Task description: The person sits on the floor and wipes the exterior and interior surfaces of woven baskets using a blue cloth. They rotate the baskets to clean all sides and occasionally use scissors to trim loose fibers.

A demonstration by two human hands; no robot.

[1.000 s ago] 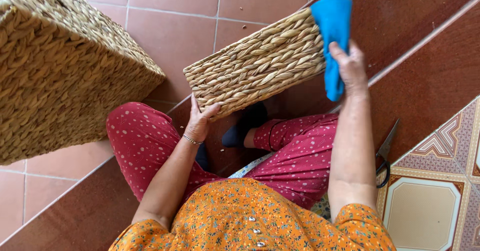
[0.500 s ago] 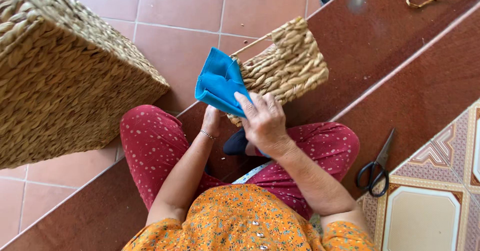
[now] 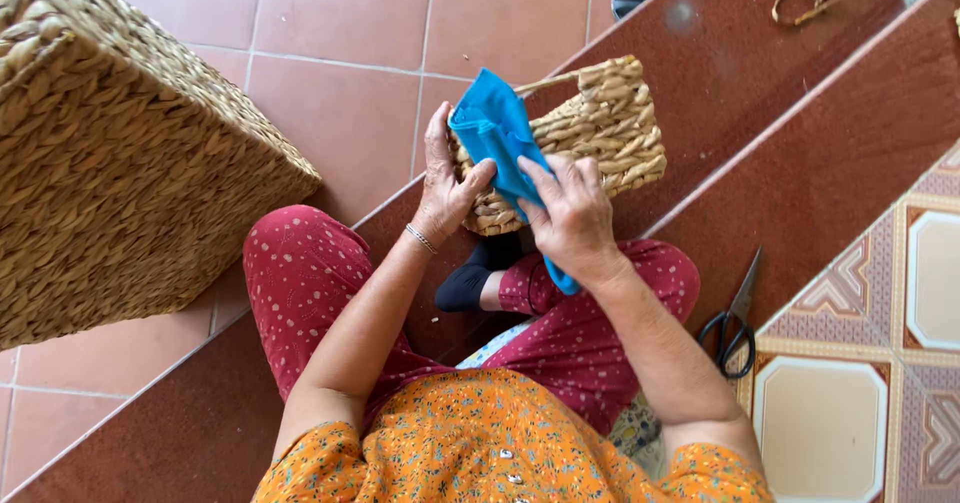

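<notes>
While hands grip cloth (image 3: 497,138) and basket (image 3: 590,133), scissors (image 3: 735,313) nearby, large basket (image 3: 120,163) left.

Orange floral top (image 3: 480,443); maroon dotted trousers (image 3: 300,283); dark sock (image 3: 470,283); thin bracelet (image 3: 421,238) at left wrist.

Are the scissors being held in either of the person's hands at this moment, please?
No, the scissors lie on the step to the person's right, while the right hand presses a blue cloth against the small woven basket.
</notes>
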